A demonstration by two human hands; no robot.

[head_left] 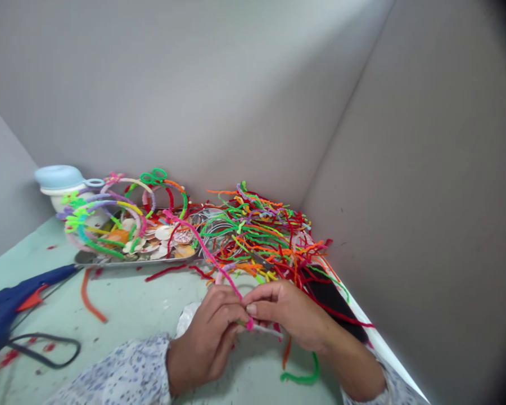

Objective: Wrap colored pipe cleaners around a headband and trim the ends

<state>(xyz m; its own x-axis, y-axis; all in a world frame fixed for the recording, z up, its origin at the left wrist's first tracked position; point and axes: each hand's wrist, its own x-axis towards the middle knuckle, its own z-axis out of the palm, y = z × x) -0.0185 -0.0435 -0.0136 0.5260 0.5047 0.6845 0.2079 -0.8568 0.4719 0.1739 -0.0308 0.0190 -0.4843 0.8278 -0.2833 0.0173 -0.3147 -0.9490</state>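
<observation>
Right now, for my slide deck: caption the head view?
Left hand and right hand pinch a pink pipe cleaner at a thin stick, colourful pile behind.

Pink pipe cleaner (202,242): bright pink, plain. Pipe cleaner pile (270,236): mixed red, orange, lime green and yellow, with some lilac. Green pipe cleaner (303,377) and orange pipe cleaner (90,301): each one colour. Glue gun (21,295): dark blue body, orange trigger. Cable (46,349): black. Table (143,304): pale green with red flecks. Sleeve (126,377): white with a small blue-grey print. Walls (236,84): plain grey.
</observation>
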